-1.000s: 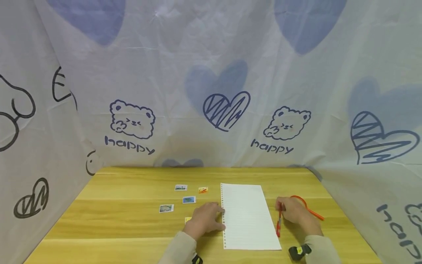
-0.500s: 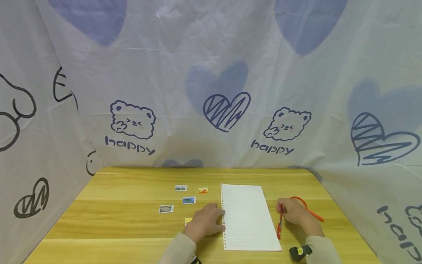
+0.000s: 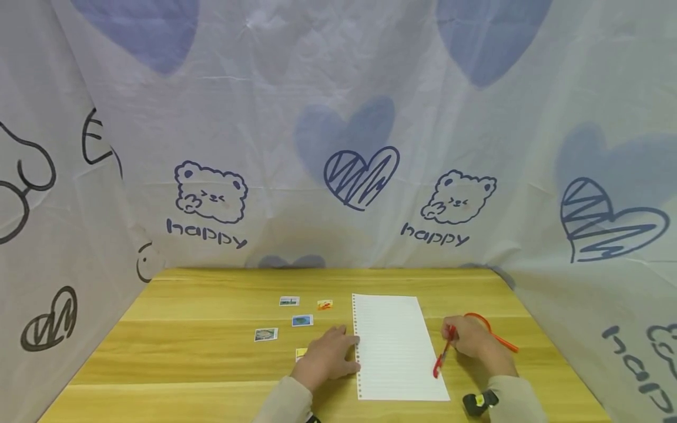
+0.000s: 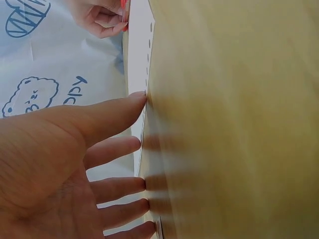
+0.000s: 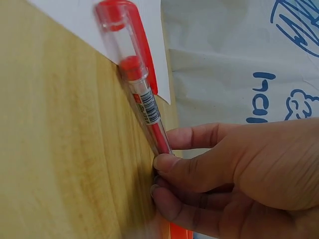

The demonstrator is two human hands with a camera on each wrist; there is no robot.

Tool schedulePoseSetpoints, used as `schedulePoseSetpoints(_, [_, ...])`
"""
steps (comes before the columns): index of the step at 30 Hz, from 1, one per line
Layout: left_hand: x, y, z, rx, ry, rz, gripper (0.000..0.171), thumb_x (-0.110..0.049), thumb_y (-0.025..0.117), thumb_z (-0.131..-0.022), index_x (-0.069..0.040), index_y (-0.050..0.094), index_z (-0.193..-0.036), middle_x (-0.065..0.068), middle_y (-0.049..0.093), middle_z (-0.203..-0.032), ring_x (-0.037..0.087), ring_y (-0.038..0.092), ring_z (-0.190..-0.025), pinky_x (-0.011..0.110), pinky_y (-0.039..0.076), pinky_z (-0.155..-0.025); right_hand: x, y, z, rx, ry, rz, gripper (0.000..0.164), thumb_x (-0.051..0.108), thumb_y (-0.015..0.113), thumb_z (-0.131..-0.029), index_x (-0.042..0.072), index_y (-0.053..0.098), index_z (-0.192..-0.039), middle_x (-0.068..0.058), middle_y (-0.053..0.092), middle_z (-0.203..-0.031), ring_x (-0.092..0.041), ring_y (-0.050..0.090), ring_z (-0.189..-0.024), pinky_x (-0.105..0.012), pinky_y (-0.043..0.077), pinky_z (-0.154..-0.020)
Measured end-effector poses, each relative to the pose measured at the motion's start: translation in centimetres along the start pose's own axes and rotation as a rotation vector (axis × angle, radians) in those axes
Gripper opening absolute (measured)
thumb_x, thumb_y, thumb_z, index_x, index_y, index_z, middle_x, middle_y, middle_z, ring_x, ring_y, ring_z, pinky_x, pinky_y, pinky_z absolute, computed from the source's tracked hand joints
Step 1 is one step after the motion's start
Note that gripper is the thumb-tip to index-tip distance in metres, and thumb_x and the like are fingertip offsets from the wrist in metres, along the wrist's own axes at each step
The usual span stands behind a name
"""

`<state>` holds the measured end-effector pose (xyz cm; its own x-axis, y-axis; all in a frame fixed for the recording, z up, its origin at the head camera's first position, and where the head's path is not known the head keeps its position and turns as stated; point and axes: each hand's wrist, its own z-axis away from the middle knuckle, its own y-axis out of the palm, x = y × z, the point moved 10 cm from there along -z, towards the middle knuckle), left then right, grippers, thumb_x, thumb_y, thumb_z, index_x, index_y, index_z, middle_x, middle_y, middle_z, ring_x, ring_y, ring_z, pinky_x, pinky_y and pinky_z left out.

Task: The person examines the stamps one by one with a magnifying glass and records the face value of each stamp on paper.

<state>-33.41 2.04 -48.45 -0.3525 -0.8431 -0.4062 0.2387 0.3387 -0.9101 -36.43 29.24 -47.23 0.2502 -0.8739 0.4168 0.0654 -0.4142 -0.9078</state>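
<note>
A sheet of lined paper (image 3: 394,346) with punched holes down its left edge lies on the wooden table. My left hand (image 3: 328,355) rests at that edge, thumb and fingers extended, the thumb tip (image 4: 138,99) right at the holes. To the right of the sheet, my right hand (image 3: 468,338) pinches a clear pen (image 5: 144,99) with red ink near its back end, between thumb and fingers. The pen's red cap (image 3: 437,367) is on and overlaps the sheet's right edge in the head view. A barcode label shows on the barrel.
Several small stamp-like pictures, among them a blue one (image 3: 302,321), lie left of the sheet. A yellow one (image 3: 301,353) is partly hidden by my left hand. Behind my right hand lies a curved orange-red strip (image 3: 505,342). A printed cloth (image 3: 296,247) hangs behind the table.
The pen's capped end has swung left, from beside the paper to over its right edge. My left hand and the paper stay in place.
</note>
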Motion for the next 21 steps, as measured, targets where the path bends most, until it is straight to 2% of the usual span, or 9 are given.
schedulePoseSetpoints(7, [0.4,0.1,0.0,-0.001,-0.003,0.017,0.059,-0.036,0.080,-0.088,-0.017,0.063,-0.141,0.017,0.047,-0.160,0.040,0.043,-0.149,0.066,0.041,-0.115,-0.2,-0.1,-0.1,-0.026,0.004,-0.024,0.027,-0.013,0.071,-0.075,0.013,0.062,-0.079,0.002,0.056,-0.071,-0.014,0.047,-0.068,-0.024,0.038,-0.061])
schedulePoseSetpoints(12, [0.5,0.1,0.0,0.002,-0.002,0.016,0.060,-0.037,0.080,-0.088,-0.018,0.062,-0.142,0.017,0.046,-0.160,0.039,0.043,-0.149,0.065,0.040,-0.116,0.1,-1.1,-0.4,-0.087,-0.016,-0.061,0.025,-0.011,0.071,-0.080,0.011,0.060,-0.085,0.002,0.056,-0.069,-0.013,0.047,-0.066,-0.022,0.038,-0.059])
schedulePoseSetpoints(17, [0.4,-0.1,-0.1,-0.006,0.002,-0.005,0.061,-0.037,0.080,-0.088,-0.017,0.062,-0.142,0.017,0.047,-0.159,0.039,0.044,-0.148,0.063,0.040,-0.117,1.2,-2.6,-0.7,-0.181,-0.079,-0.084,0.018,-0.007,0.066,-0.089,0.009,0.058,-0.093,0.001,0.061,-0.072,-0.010,0.050,-0.067,-0.022,0.041,-0.062])
schedulePoseSetpoints(21, [0.3,-0.1,0.0,-0.007,0.004,-0.009,0.060,-0.036,0.080,-0.087,-0.017,0.062,-0.142,0.017,0.048,-0.159,0.040,0.045,-0.147,0.063,0.041,-0.116,3.1,-3.4,-0.3,-0.246,-0.197,-0.158,0.014,0.001,0.069,-0.094,0.009,0.057,-0.093,0.001,0.060,-0.072,-0.003,0.050,-0.066,-0.021,0.044,-0.060])
